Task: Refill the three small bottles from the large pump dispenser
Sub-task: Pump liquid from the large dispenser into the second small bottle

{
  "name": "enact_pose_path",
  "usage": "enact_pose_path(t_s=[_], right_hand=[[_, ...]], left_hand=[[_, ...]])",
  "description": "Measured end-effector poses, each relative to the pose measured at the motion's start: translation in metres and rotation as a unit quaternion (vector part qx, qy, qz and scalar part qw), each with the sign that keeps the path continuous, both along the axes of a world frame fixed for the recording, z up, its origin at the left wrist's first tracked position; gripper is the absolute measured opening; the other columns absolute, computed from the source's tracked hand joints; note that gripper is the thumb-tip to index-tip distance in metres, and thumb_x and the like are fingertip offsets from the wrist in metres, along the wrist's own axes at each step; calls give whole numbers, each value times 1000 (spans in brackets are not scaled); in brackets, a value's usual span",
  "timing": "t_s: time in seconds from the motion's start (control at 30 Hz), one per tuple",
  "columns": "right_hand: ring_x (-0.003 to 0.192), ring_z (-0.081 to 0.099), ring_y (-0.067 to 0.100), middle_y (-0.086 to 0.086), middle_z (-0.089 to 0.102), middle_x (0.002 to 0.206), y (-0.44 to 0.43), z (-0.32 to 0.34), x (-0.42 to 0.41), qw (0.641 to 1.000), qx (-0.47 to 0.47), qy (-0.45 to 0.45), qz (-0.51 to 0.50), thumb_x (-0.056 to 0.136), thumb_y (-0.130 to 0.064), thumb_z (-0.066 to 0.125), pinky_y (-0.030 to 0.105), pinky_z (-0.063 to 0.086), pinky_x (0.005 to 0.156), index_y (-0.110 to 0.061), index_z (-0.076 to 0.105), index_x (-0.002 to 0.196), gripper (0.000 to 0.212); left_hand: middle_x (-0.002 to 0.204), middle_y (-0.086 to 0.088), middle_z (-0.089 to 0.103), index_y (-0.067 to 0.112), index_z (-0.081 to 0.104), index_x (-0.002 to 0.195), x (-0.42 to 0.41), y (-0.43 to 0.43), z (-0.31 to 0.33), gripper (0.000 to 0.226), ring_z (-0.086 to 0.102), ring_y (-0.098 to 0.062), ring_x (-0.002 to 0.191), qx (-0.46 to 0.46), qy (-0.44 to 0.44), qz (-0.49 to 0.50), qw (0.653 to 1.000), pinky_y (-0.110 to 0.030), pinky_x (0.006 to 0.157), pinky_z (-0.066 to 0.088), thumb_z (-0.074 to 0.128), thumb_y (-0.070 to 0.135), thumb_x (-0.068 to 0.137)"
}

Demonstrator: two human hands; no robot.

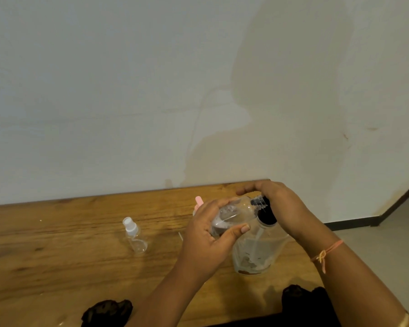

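Black cloth (pixel 106 311): a crumpled dark lacy piece at the near edge of the table (pixel 57 244), left of the person's left forearm.
Spray bottle (pixel 135 237): small, clear, with a white cap, alone on the wood toward the middle of the table and well left of the hands; I cannot tell if it stands or lies.
Pink piece (pixel 199 201): a small pink tip showing just behind the left hand, toward the far edge; the rest is hidden.
Left hand (pixel 206 239): fingers and thumb wrapped round a small bottle, thumb across its near side.
Small bottle (pixel 234 214): clear and held above the table, tipped almost on its side. Its open threaded neck points right and meets the black pump head; something dark shows at its lower end.
Large pump dispenser (pixel 257 251): a clear container standing near the right end of the table, with a tube visible inside and brownish residue at the bottom. Its black pump head (pixel 267 215) sits under the right hand.
Right hand (pixel 278 204): arched over the pump head, fingers curled down over it and reaching left above the small bottle's neck.
Second black cloth (pixel 300 296): at the near edge, in front of the dispenser, beside the right forearm.
Orange thread (pixel 326 252): tied round the right wrist.
Wall (pixel 151 90): pale and stained, directly behind the table's far edge.
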State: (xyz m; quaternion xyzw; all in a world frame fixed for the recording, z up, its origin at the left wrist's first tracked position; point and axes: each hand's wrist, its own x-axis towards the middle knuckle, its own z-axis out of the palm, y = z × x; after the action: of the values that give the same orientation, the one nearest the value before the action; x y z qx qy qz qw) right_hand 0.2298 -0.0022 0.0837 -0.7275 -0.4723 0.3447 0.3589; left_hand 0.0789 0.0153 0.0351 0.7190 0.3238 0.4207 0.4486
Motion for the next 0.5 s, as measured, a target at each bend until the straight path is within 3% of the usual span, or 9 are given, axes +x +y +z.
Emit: enact_pose_path(t_s=[0.1,0.17,0.27,0.33,0.4,0.5], right_hand=[[92,51,16,-10,56,89,1,1,-1,1000,-7,0,1,97,-13,33,23,41,71,-29,63,93,34],[97,52,13,-7,57,102,2,1,-1,999,7,-49,22,96,-11,36,22,40,77,-34,61,95,33],[113,51,14,-10,58,116,-2,5,-2,997,54,-54,8,96,-24,25,38,33,104,-42,62,89,41],[114,51,13,-10,59,118,-5,5,-1,996,57,-70,14,96,-24,26,44,31,108,-42,62,90,41],[112,51,15,-5,59,121,-2,2,0,994,27,-103,37,95,-12,38,37,38,103,-36,61,104,34],[107,52,21,0,59,114,-2,1,0,999,3,-52,16,95,-10,37,31,43,91,-29,63,101,33]], left_hand=[[105,23,57,38,59,104,0,-2,2,39,40,32,102,-3,-8,-3,1000,5,75,36,73,20,73],[101,23,61,40,59,104,0,-2,3,38,42,28,103,9,-12,-2,1000,4,78,36,72,29,71],[109,24,60,44,62,106,0,1,0,39,54,7,106,10,-15,-6,1000,-14,85,47,77,40,70],[110,29,58,46,59,110,0,1,0,43,54,6,107,20,-1,0,1000,-22,89,47,73,44,69],[106,31,60,44,62,106,0,0,0,39,49,16,107,22,-3,-1,1000,-12,86,45,77,38,70],[105,24,57,36,59,106,1,-1,0,40,36,35,101,8,-6,-3,1000,6,77,34,75,17,73]])
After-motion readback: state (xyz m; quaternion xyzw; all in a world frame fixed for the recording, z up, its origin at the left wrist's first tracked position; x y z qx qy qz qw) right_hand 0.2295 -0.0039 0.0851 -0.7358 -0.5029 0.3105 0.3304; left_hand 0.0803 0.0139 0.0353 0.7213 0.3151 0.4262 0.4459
